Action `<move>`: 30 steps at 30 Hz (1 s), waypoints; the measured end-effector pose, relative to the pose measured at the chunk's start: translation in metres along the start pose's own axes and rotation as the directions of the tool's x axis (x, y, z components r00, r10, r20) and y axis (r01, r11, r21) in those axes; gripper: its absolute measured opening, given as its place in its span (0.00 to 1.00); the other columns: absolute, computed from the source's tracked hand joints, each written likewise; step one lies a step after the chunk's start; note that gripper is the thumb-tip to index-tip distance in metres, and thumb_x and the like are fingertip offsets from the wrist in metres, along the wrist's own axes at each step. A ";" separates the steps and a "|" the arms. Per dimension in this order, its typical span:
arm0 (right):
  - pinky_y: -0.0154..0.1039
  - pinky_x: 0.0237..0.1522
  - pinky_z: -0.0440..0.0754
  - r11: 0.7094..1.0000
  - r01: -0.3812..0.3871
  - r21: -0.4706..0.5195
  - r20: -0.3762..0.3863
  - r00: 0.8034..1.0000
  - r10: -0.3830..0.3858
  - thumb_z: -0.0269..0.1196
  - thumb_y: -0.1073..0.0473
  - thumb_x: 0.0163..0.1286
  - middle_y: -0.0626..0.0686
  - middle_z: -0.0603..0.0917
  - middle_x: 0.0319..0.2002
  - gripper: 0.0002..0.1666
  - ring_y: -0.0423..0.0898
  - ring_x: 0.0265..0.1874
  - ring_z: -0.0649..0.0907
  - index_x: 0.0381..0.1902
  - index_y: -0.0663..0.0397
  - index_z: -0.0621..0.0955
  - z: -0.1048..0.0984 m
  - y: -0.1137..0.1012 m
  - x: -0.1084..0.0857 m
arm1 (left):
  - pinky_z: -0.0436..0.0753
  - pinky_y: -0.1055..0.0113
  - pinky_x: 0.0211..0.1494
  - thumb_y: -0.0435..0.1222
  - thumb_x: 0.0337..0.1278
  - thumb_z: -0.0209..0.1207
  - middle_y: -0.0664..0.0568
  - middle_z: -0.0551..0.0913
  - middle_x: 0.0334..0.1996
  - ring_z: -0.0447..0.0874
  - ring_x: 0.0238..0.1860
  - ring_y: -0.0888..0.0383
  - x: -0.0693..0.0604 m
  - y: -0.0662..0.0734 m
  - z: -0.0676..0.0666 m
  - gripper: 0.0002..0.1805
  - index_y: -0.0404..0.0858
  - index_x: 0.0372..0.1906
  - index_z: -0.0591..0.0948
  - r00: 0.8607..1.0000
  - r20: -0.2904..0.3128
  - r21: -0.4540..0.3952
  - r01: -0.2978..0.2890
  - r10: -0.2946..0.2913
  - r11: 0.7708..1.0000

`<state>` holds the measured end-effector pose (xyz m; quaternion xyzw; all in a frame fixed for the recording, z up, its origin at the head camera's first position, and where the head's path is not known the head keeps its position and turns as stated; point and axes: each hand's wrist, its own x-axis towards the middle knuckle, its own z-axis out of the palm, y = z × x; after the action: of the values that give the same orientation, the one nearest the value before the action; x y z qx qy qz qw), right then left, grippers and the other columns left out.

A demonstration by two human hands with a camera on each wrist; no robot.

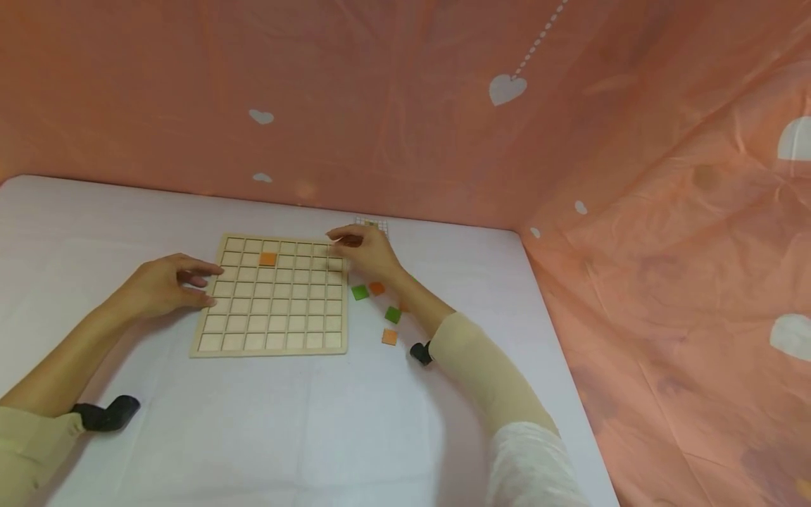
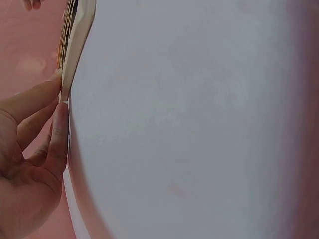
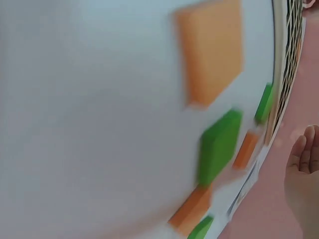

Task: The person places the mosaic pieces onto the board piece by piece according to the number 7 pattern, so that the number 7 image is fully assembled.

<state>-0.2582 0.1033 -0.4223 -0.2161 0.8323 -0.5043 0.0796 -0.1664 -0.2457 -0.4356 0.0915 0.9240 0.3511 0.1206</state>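
A pale wooden grid board [image 1: 272,306] lies on the table, with one orange square tile [image 1: 268,259] in a cell near its far side. My left hand [image 1: 166,285] touches the board's left edge with thumb and a fingertip, which the left wrist view also shows. Above the board's far right corner hovers my right hand [image 1: 369,252], its fingers loosely bent and a gap between thumb and index finger; no tile shows there. Right of the board lie a green tile [image 1: 360,292], an orange tile [image 1: 376,288] and several others, some partly hidden under the right forearm.
A small printed grid card [image 1: 374,224] lies behind my right hand, partly covered by it. The white-covered table [image 1: 304,422] meets a pink curtain [image 1: 393,127] with hearts at the back and right. Black straps [image 1: 114,414] stick out at both wrists.
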 end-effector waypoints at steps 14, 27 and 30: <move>0.37 0.50 0.79 0.998 -0.026 -0.061 -0.090 0.996 0.021 0.69 0.65 0.64 0.55 0.86 0.48 0.17 0.45 0.44 0.83 0.51 0.61 0.85 -0.044 0.022 -0.035 | 0.72 0.45 0.51 0.43 0.51 0.73 0.38 0.81 0.47 0.78 0.52 0.38 0.000 0.001 -0.002 0.33 0.34 0.62 0.78 1.000 -0.004 -0.006 -0.015 0.015 1.000; 0.42 0.52 0.79 0.992 -0.083 -0.094 -0.110 0.991 0.072 0.70 0.63 0.64 0.57 0.86 0.48 0.17 0.50 0.46 0.83 0.51 0.60 0.85 -0.075 0.043 -0.069 | 0.71 0.43 0.53 0.44 0.53 0.72 0.37 0.80 0.49 0.76 0.54 0.38 0.001 0.002 0.001 0.34 0.34 0.63 0.77 0.999 0.020 -0.035 0.027 -0.026 0.999; 0.46 0.55 0.78 0.992 -0.082 -0.092 -0.094 0.993 0.073 0.70 0.64 0.63 0.59 0.85 0.50 0.18 0.54 0.47 0.82 0.52 0.62 0.85 -0.081 0.046 -0.075 | 0.71 0.42 0.53 0.44 0.53 0.72 0.37 0.80 0.50 0.76 0.54 0.38 0.000 0.001 0.000 0.34 0.34 0.63 0.77 0.999 0.017 -0.027 0.028 -0.028 0.999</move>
<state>-0.2326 0.2193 -0.4299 -0.1642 0.8660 -0.4696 0.0509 -0.1664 -0.2445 -0.4351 0.0800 0.9192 0.3612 0.1346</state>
